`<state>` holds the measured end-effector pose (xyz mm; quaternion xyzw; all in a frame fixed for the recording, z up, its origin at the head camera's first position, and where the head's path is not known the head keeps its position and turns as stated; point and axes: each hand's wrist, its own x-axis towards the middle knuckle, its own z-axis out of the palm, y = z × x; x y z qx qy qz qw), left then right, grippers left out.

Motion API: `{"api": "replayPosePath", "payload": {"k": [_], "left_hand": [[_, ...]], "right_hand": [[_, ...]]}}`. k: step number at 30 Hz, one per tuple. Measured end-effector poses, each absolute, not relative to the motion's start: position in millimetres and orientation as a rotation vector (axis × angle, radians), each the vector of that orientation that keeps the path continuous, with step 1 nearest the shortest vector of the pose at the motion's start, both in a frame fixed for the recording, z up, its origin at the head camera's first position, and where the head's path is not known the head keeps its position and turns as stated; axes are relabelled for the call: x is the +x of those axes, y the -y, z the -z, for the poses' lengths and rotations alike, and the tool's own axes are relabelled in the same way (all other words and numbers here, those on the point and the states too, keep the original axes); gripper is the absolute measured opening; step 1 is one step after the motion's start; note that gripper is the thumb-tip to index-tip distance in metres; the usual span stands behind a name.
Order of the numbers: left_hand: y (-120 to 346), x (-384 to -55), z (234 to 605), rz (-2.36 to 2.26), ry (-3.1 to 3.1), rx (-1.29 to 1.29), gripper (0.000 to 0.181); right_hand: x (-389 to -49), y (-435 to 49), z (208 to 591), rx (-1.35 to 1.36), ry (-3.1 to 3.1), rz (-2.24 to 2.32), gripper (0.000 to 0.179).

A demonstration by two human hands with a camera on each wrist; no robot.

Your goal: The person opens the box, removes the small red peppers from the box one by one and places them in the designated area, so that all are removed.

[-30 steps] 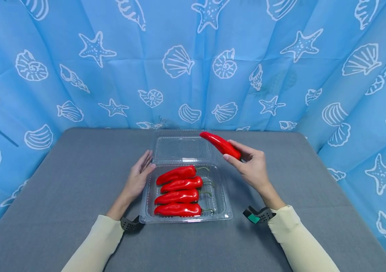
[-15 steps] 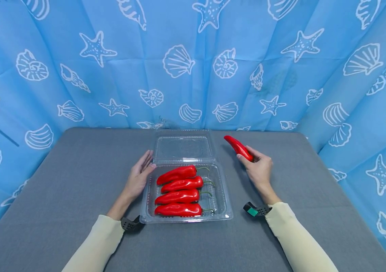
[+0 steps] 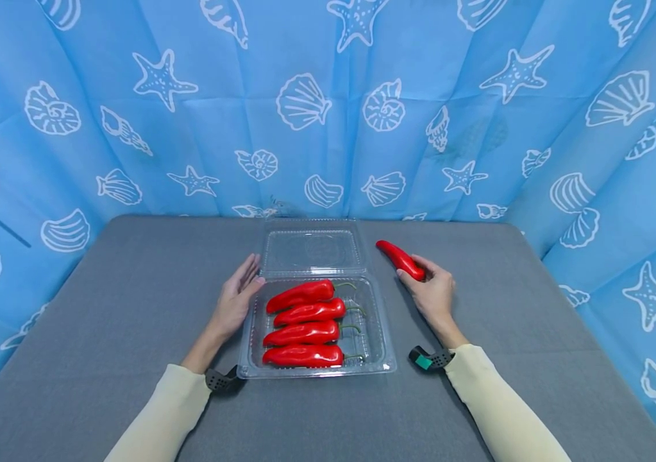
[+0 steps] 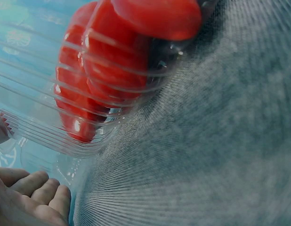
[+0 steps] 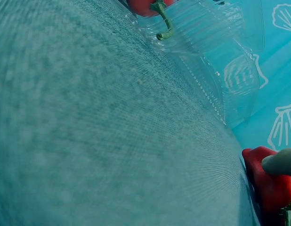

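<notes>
Nearest to me, on the grey surface (image 3: 328,423), are my pale sleeves (image 3: 157,414) and a black strap (image 3: 222,382) at my left wrist. Farther, midway between the surface's left and right edges, stands the clear container (image 3: 385,333); four red peppers (image 3: 304,333) lie in it in a row, stems toward the right edge. My left hand (image 3: 233,298) is beside its left wall, fingers extended, thumb at the rim. My right hand (image 3: 434,292) pinches a fifth pepper (image 3: 400,259) right of the container, its tip toward the far edge; whether it touches the surface, I cannot tell. The open lid (image 3: 313,250) reaches the middle of the far edge, before a blue curtain (image 3: 328,147) with white shells.
</notes>
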<state>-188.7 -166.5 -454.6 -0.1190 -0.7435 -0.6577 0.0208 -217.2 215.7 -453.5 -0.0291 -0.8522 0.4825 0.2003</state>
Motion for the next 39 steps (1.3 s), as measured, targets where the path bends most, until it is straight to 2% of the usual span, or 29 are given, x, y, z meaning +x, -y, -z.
{"api": "replayPosePath", "payload": {"k": [26, 39], "left_hand": [[166.3, -188.5, 453.8, 2.033, 2.308, -0.386, 0.066], [165.1, -188.7, 453.0, 2.05, 2.281, -0.387, 0.064]], "right_hand": [[-218.6, -214.4, 456.1, 0.039, 2.453, -1.23, 0.051], [-218.0, -213.8, 454.1, -0.015, 2.408, -1.29, 0.061]]}}
